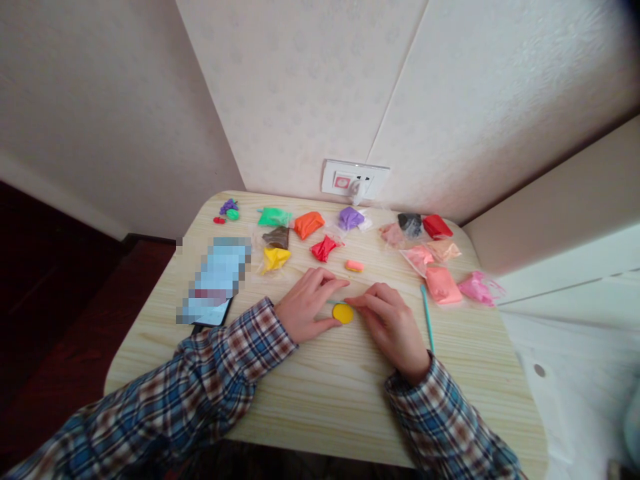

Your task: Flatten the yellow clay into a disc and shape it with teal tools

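Observation:
A flat yellow clay disc (343, 313) lies on the light wooden table (320, 407). My left hand (307, 305) rests beside it, thumb touching its left edge, fingers curved over its far side. My right hand (390, 323) pinches a thin teal tool whose tip shows just above the disc. A small orange-pink clay piece (354, 266) lies a little beyond my hands.
Several small bags of coloured clay lie across the far half of the table, among them yellow (275, 259), red (324, 248) and orange (309, 224). A teal stick (427, 319) lies right of my right hand. A phone (215, 283) sits at left. A wall socket (354, 178) is behind.

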Motion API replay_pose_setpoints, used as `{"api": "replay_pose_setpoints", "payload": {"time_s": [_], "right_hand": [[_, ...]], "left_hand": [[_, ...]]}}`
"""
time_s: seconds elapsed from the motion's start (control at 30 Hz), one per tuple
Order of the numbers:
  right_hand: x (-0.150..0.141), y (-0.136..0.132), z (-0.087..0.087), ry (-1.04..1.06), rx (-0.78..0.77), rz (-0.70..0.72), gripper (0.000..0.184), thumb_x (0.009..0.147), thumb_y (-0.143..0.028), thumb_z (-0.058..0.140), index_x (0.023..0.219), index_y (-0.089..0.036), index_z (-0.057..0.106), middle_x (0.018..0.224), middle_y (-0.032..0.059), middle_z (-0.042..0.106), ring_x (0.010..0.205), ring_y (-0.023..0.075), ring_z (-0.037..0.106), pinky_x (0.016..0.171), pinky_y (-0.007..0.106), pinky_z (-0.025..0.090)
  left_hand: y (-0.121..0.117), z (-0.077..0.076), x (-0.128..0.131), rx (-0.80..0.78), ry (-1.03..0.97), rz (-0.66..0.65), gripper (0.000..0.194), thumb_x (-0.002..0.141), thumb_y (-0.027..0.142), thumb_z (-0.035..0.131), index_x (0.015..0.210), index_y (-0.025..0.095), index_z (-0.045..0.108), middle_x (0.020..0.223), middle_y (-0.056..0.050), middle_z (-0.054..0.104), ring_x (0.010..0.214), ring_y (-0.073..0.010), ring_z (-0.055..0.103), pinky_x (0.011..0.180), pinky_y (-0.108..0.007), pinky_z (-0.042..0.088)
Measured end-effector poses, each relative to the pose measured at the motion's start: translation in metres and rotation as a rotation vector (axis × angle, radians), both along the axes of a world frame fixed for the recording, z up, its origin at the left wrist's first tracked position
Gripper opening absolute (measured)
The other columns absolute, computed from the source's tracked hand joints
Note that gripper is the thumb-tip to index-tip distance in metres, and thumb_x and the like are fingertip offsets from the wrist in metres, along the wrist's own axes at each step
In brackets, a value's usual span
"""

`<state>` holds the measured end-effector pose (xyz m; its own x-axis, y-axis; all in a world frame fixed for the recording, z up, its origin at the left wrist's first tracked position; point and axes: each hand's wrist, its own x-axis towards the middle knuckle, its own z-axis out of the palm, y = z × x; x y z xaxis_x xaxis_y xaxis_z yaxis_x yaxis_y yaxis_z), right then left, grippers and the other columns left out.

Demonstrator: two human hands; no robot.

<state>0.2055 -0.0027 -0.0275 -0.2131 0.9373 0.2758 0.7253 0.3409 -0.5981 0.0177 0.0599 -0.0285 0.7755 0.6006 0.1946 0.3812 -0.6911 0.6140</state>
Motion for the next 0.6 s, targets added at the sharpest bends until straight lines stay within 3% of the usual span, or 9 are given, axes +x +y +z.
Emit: {"api": "replay_pose_setpoints", "payload": {"time_s": [0.17,0.37,0.6], "right_hand": [[-0.0025,0.0014,-0.001,-0.003,0.019,0.033,0.022,0.086,-0.011,0.046,0.094,-0.019,0.065,0.078,0.0043,0.055,0.077,0.0178,0.048,0.068,0.032,0.039],[0.0041,0.0007,0.0007,-0.011,0.02,-0.04,0.02,0.086,-0.011,0.047,0.092,-0.018,0.065,0.077,0.0042,0.054,0.077,0.0177,0.048,0.068,0.032,0.038],[-0.0011,0.0006,0.0004,0.013,-0.005,0.012,0.021,0.085,-0.011,0.047,0.093,-0.019,0.065,0.078,0.0042,0.055,0.078,0.0179,0.048,0.068,0.032,0.039]], "left_hand": [[0.0001,-0.0022,-0.0003,0.01,-0.009,-0.008,0.065,0.071,0.03,0.073,0.124,0.012,0.041,0.111,-0.01,0.043,0.106,-0.0243,0.041,0.095,-0.039,0.039],[0.001,-0.0006,-0.0006,0.015,0.006,-0.012,0.065,0.069,0.029,0.075,0.123,0.012,0.042,0.11,-0.01,0.043,0.105,-0.0245,0.041,0.094,-0.04,0.039],[0.0004,0.0013,0.0,0.023,-0.001,-0.011,0.062,0.072,0.029,0.072,0.123,0.01,0.042,0.11,-0.011,0.044,0.104,-0.0245,0.041,0.094,-0.039,0.039]]}}
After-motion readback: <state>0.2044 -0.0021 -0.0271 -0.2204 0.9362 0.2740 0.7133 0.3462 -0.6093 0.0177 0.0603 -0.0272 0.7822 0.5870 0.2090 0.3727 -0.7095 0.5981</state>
